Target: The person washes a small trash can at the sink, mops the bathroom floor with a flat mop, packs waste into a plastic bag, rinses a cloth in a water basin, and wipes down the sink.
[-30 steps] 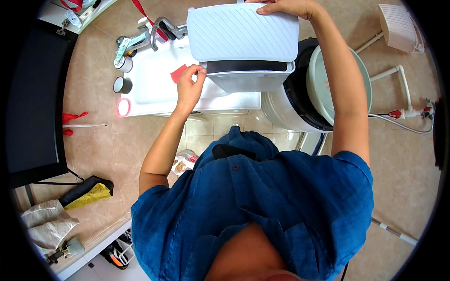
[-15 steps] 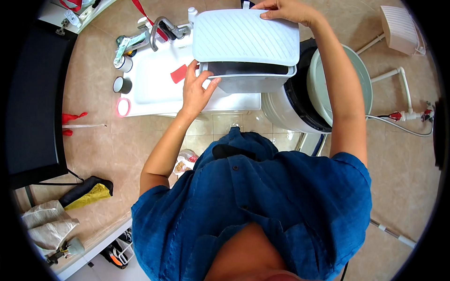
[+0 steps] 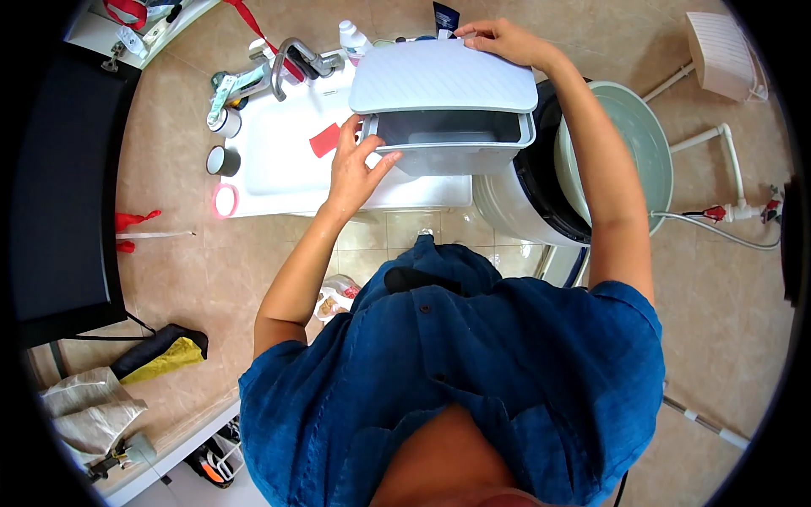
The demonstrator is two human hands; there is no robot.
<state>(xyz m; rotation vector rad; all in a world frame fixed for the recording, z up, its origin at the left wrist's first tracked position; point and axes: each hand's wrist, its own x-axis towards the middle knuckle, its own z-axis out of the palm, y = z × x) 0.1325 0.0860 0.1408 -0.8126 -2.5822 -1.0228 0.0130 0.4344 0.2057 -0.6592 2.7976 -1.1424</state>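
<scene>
A grey-white bin (image 3: 473,159) stands at the right part of the white sink, its dark inside showing below a ribbed lid (image 3: 443,76). The lid sits tilted over the bin's far side. My left hand (image 3: 356,169) grips the bin's left rim, thumb and fingers around the edge. At the far right corner of the lid, my right hand (image 3: 505,42) holds its edge, with the fingertips partly hidden. A red piece (image 3: 323,140) lies in the sink basin beside my left hand.
A faucet (image 3: 297,63) rises behind the sink (image 3: 274,169). Two cups (image 3: 222,160) and a pink-rimmed item (image 3: 225,200) are at its left edge. A green basin (image 3: 629,135) rests on a large barrel (image 3: 524,203) at the right. A white bottle (image 3: 353,38) stands behind the sink.
My left hand has moved right and onto the bin's rim. My right hand and the lid have come down toward me, and the bin's opening shows more widely.
</scene>
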